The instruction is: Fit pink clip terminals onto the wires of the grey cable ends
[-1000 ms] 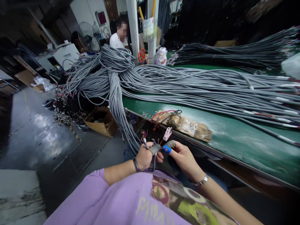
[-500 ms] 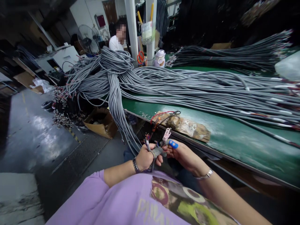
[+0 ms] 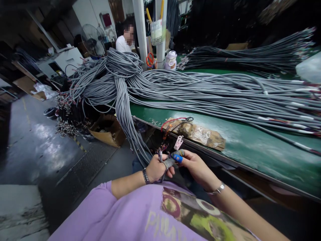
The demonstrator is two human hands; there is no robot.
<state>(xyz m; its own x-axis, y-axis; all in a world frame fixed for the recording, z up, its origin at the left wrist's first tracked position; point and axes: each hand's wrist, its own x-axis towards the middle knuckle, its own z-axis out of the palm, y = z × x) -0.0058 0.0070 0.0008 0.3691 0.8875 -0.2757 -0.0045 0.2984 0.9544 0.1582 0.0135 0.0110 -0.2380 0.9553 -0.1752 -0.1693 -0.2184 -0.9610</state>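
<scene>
A gray cable stands upright at the near side of the bench, close to the worker's body, with its splayed colored wires uppermost. The left hand is closed around it just below the cut end, a hold that seems meant to steady it while leaving the wires free. The right hand comes in from the right, its thumb in a blue cover set close to the wires; whether its fingertips grip one, I cannot tell. Just beyond is a pink clip, near the front edge, probably placed for easy reach. A worn wooden block lies farther onto the green bench, whose surface is glossy and scuffed. Behind it a thick gray bundle runs left to right, perhaps stretched out to keep the lengths together, with darker cables farther off. To the left, a cardboard box sits on a shiny floor; at the far side, a person in white is near a fan.
</scene>
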